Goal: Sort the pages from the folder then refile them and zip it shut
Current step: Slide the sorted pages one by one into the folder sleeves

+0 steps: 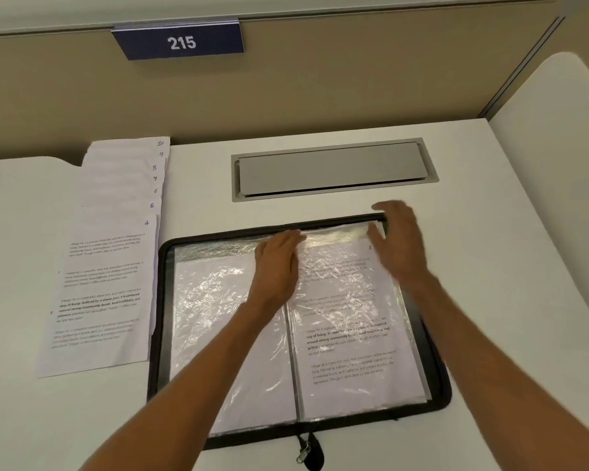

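Black zip folder (155, 317) open flat on white desk (507, 249) before you, two crinkled clear sleeves (218, 317) showing, page 3 (347, 334) in the right one, seven loose pages (106, 266) numbered 4–10 fanned just left of it, your left hand (278, 263) flat, fingers straight on the sleeve tops, your right hand (402, 243) at the far right corner, fingers loosely straight, nothing visibly gripped.

Bare desk (198, 419) flanks the open folder (437, 399); fanned pages (113, 266) crowd its left, a cable hatch (330, 169) lies behind.

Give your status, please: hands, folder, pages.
Left hand open, flat on the open folder; right hand open at its far corner. Page 3 sleeved. Pages 4 to 10 wait on desk, left. Nothing blocks.
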`<state>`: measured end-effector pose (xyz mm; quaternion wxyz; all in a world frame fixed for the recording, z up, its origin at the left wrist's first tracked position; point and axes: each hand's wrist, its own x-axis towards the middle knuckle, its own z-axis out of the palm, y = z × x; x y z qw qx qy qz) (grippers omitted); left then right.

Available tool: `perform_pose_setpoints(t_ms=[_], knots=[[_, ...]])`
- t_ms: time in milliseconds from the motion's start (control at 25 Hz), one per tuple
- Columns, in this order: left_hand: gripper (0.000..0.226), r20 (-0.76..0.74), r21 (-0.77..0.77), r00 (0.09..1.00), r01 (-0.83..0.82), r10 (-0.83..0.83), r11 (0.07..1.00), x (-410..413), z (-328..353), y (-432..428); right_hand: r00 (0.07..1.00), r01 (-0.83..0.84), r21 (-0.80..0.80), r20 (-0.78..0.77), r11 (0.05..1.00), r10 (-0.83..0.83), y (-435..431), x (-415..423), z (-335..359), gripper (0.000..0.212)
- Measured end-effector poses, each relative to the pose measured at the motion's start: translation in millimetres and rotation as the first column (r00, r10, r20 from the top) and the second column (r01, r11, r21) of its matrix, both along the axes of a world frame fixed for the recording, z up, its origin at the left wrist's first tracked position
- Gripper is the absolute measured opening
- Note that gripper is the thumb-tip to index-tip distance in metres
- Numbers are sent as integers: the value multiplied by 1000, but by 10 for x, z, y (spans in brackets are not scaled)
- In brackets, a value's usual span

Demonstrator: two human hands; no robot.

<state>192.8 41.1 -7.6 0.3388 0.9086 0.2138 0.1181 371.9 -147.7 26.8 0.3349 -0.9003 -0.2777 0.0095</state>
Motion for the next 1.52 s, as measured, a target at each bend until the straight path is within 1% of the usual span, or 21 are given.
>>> perform_pose_setpoints(t_ms=[40, 80, 120, 160, 200, 240, 280, 320, 360, 440, 560, 840, 960, 1040, 1160, 1240, 1400, 1440, 1520], knots=[[45, 19, -9, 999, -37, 37, 999, -119, -82, -70, 999, -42, 47, 7, 998, 41, 67, -392, -24, 36], [47, 32, -14, 998, -46, 46, 999, -214, -165, -128, 991, -126, 55, -29, 991, 127, 142, -797, -90, 40], [46, 32, -21, 999, -33, 34, 999, -286, -235, -181, 971, -224, 22, -78, 974, 225, 220, -1178, -190, 46], [46, 15, -32, 1000, -15, 15, 999, -338, -272, -221, 947, -306, -45, -111, 951, 300, 284, -1498, -328, 51], [46, -12, -19, 1000, 6, -6, 1000, -362, -294, -237, 935, -352, -145, -102, 925, 340, 322, -1732, -476, 57], [48, -45, 34, 999, 30, -28, 999, -374, -302, -244, 936, -348, -244, -49, 905, 347, 319, -1855, -617, 61], [50, -85, 111, 995, 56, -47, 992, -378, -300, -255, 945, -311, -318, -1, 896, 327, 279, -1875, -706, 62], [51, -128, 187, 990, 82, -58, 979, -385, -293, -276, 957, -265, -365, 15, 893, 291, 218, -1846, -723, 61], [52, -166, 246, 984, 99, -59, 964, -389, -292, -298, 966, -231, -396, 12, 889, 257, 142, -1804, -701, 59], [55, -221, 316, 974, 117, -46, 942, -388, -287, -339, 975, -187, -413, 36, 891, 221, -59, -1722, -669, 60], [57, -250, 356, 968, 120, -29, 927, -375, -302, -377, 975, -181, -409, 44, 894, 218, -376, -1565, -657, 64], [58, -265, 372, 964, 115, -13, 921, -372, -304, -392, 976, -151, -441, 75, 884, 204, -811, -1239, -614, 66], [58, -275, 359, 961, 113, -11, 926, -377, -302, -386, 991, -84, -398, 64, 914, 119, -905, -1231, -630, 65], [58, -283, 354, 959, 113, -9, 928, -373, -301, -390, 998, -5, -353, 55, 936, 26, -927, -1253, -626, 61], [58, -288, 349, 958, 113, -9, 930, -374, -300, -390, 989, 139, -291, 83, 946, -119, -944, -1318, -567, 50], [59, -277, 352, 961, 111, -9, 929, -377, -305, -388, 982, 182, -225, 85, 957, -167, -969, -1361, -529, 41], [59, -275, 352, 961, 115, -15, 929, -378, -296, -398, 950, 295, -60, -90, 953, -300, -980, -1358, -426, 23], [59, -278, 351, 960, 121, -21, 929, -376, -292, -398, 940, 317, -46, -114, 947, -320, -977, -1348, -391, 18], [59, -283, 339, 958, 138, -39, 931, -366, -275, -392, 930, 345, -50, -115, 937, -349, -973, -1338, -318, 10]])
